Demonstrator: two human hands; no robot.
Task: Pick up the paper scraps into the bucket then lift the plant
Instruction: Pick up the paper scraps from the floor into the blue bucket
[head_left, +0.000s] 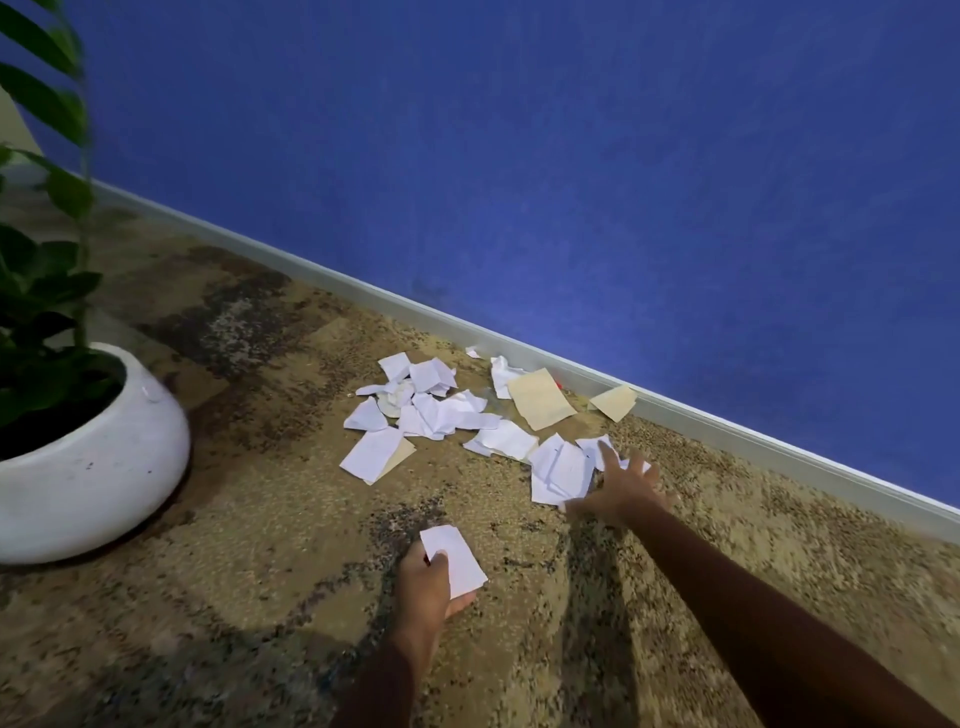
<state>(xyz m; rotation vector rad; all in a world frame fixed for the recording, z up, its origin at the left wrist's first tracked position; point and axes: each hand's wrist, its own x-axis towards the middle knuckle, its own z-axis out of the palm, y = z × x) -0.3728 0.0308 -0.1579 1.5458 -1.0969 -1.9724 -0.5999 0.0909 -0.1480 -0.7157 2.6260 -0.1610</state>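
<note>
Left hand (428, 597), low in the middle of the view, pinches a white scrap (454, 561) with the thumb on top and the fingers curled beneath it, just above the carpet (260, 571). Well to its left, at the edge of the view, the plant (41, 291) stands upright in a round white pot (93, 457) that rests on the carpet, its green leaves reaching up past the top of the frame.

Right of the pot and beyond the left hand, the paper scraps (431, 405) lie scattered on the carpet in a loose heap, mostly white, some crumpled, many overlapping. Further right, two tan pieces (540, 397) lie close to the baseboard (727, 421), the smaller one touching it.

Nearer the person, a few white sheets (563, 470) lie overlapped, and the right hand (623, 491) reaches over their right edge with fingers spread and straight, grasping nothing. It is blurred, so whether the fingertips touch the paper cannot be told.

Behind everything a blue wall (519, 156) rises from the baseboard.
</note>
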